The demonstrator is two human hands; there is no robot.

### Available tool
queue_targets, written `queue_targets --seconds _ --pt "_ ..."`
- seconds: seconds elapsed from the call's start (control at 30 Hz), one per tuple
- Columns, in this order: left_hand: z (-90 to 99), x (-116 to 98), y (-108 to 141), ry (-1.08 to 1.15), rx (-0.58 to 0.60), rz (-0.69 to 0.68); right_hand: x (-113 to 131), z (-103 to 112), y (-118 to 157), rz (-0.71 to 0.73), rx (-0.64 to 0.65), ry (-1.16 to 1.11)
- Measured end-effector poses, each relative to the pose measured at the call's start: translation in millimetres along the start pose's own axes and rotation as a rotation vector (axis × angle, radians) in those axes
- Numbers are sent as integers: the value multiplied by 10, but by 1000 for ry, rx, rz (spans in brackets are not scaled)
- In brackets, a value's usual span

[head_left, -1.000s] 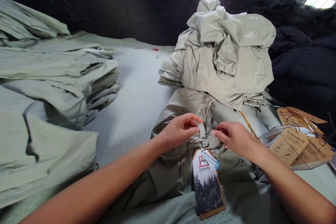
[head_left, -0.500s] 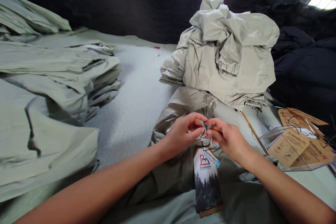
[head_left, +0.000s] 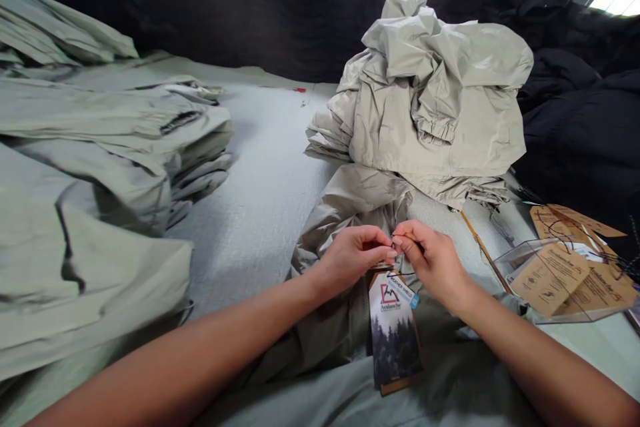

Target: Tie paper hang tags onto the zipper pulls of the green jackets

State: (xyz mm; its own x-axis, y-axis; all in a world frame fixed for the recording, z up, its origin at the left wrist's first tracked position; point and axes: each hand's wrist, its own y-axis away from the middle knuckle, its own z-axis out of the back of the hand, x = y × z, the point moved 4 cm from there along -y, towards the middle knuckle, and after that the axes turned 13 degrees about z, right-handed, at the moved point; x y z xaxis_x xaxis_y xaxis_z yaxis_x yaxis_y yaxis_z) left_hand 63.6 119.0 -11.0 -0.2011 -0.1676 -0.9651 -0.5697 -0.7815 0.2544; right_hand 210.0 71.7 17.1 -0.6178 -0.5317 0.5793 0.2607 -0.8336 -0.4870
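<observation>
My left hand (head_left: 353, 259) and my right hand (head_left: 426, 260) meet in front of me, their fingertips pinched close together on a thin dark string. That string runs to the top of a hanging Avalanche tag (head_left: 395, 327), which has a forest print and a blue sticker. The tag dangles over a crumpled khaki jacket (head_left: 340, 340) lying beneath my hands. My fingers hide most of the string and the tag's top edge. Just beyond my hands sits a pile of pale khaki jackets (head_left: 430, 100).
Stacked sage-green jackets (head_left: 100, 167) fill the left side of the grey padded table (head_left: 260, 213). On the right, a clear plastic tray (head_left: 565, 287) holds kraft-paper tags with strings. A thin wooden stick (head_left: 485, 250) lies near it. Dark garments (head_left: 575, 127) are heaped behind.
My hands have drawn together until the fingertips nearly touch at the string. The tag has risen a little and hangs closer under them.
</observation>
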Motion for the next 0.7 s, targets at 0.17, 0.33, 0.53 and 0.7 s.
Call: queue_targets --seconds 0.17,0.33,0.53,0.7 --pt "-24 12 -2 178 20 60 -12 22 -17 13 -198 -284" --pt "-136 57 -27 394 114 83 -22 -177 -14 -154 -135 -733" --pt "-137 31 -13 384 87 12 -2 -287 22 -230 -118 -856" --pt "-101 -12 0 334 30 -46 7 -335 32 -244 -121 -886"
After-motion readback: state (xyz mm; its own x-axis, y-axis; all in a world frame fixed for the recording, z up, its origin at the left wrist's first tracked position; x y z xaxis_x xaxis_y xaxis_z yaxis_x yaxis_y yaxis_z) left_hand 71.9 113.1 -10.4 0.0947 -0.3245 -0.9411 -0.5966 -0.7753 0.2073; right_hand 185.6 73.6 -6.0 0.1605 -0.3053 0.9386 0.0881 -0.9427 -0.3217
